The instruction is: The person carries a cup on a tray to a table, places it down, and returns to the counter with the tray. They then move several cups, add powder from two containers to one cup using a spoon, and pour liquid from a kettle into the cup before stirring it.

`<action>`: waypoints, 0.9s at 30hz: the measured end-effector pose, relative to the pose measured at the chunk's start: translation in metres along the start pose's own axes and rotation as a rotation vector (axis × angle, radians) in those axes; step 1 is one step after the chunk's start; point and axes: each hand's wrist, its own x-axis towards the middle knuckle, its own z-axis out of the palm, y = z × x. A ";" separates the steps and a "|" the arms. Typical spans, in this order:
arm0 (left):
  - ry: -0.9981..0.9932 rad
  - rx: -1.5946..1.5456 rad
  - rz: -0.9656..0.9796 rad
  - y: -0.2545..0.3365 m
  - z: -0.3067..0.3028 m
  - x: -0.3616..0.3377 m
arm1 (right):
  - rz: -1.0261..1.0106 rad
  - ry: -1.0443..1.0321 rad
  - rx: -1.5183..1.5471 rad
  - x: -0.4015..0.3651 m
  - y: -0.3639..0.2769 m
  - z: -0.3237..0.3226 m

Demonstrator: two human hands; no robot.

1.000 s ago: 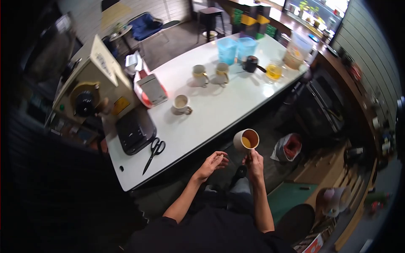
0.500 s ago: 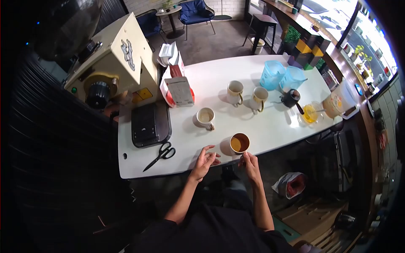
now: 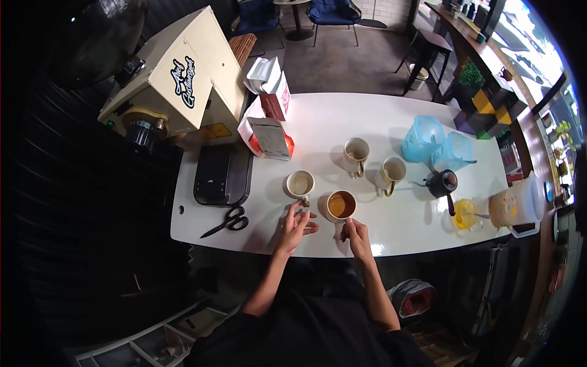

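Note:
My right hand (image 3: pixel 357 238) grips the handle of a mug (image 3: pixel 340 206) with brown liquid in it, close over the near part of the table. My left hand (image 3: pixel 295 230) is open, fingers apart, its index fingertip right at the handle of a pale cup (image 3: pixel 301 183). That cup stands upright on the table, left of the mug I hold. Farther back stand two more pale mugs, one mug (image 3: pixel 355 156) behind and another mug (image 3: pixel 390 175) to the right, their handles turned toward me.
Left on the white table (image 3: pixel 342 241) lie black scissors (image 3: pixel 226 222) near a black scale (image 3: pixel 222 174), beside a cream grinder (image 3: pixel 177 79). Bags (image 3: pixel 269 137) stand behind. Blue pitchers (image 3: pixel 422 139), a dark long-handled pot (image 3: pixel 441 183), a yellow-filled dish (image 3: pixel 466 214) and a large jug (image 3: pixel 515 202) stand right.
My right hand has brought the mug farther in over the table, nearer the pale cup. My left hand has moved forward to that cup's handle. The camera view has shifted.

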 end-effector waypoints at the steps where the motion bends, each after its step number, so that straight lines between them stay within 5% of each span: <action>1: 0.003 -0.010 -0.016 0.000 0.001 0.002 | 0.004 -0.008 0.000 0.004 -0.001 0.001; 27: -0.030 0.031 -0.043 0.009 -0.037 0.049 | 0.039 0.055 0.002 0.061 -0.020 0.036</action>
